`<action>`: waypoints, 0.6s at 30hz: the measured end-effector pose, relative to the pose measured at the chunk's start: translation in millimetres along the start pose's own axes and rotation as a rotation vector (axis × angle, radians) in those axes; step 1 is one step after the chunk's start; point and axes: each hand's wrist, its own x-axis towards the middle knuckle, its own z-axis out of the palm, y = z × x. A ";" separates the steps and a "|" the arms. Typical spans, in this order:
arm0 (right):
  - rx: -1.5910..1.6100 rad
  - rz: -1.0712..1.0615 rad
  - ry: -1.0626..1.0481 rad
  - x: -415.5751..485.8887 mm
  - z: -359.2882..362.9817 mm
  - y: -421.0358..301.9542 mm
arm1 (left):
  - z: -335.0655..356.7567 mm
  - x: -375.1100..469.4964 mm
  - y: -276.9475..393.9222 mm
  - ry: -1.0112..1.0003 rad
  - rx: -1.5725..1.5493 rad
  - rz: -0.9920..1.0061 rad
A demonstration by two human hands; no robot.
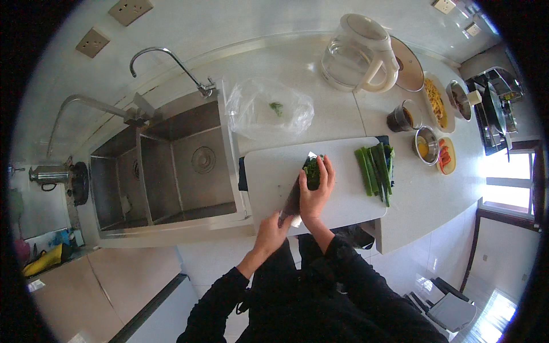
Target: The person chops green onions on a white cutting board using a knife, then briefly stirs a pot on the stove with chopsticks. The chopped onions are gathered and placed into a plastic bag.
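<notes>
My left hand grips a kitchen knife near its handle, low over the white cutting board. The blade points up and to the right. My right hand cups chopped leafy greens against the blade, fingers curled over them. Cut green stalks, seemingly scallions, lie at the board's right end. Behind the board sits a clear plastic bag with a small green sprig at it. The knife handle is mostly hidden by my left hand.
At left is a double steel sink with a faucet. A glass kettle, dark liquid in a cup, a metal egg bowl, a dish of red pieces and a dish of yellow strips stand at right.
</notes>
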 end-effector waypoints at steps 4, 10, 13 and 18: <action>0.134 0.043 0.011 2.3 -4.7 -2.7 | 8.6 -1.0 10.8 -0.013 -0.018 -0.006; 0.225 0.025 -0.042 16.7 -0.8 -43.5 | -26.6 0.9 33.2 -0.055 -0.051 -0.127; 0.259 -0.050 -0.103 35.0 22.7 -72.1 | -57.4 15.1 44.9 -0.052 -0.127 -0.246; 0.239 -0.090 -0.205 82.0 85.7 -94.5 | -106.7 73.7 55.3 -0.133 -0.345 -0.317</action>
